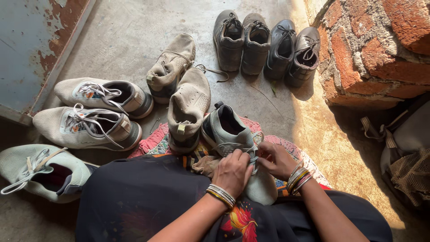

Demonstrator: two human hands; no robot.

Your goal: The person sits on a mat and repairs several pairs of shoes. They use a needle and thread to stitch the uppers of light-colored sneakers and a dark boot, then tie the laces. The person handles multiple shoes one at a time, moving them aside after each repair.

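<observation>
A pale green knit sneaker (233, 134) lies on my lap, toe toward me, over a patterned cloth (154, 141). My left hand (233, 172) presses on its upper and pinches the white lace near the tongue. Beside it, my right hand (277, 159) grips the same lace from the right. Both wrists carry several bangles. My dark garment (134, 197) covers my knees below the shoe.
A matching green sneaker (40, 172) lies at the left. Two white sneakers (89, 112) and two beige ones (179, 85) sit ahead on the concrete floor. Dark shoes (264, 45) line the back. A brick wall (376, 49) and a bag (407, 152) stand right; a rusty metal door (31, 40) stands left.
</observation>
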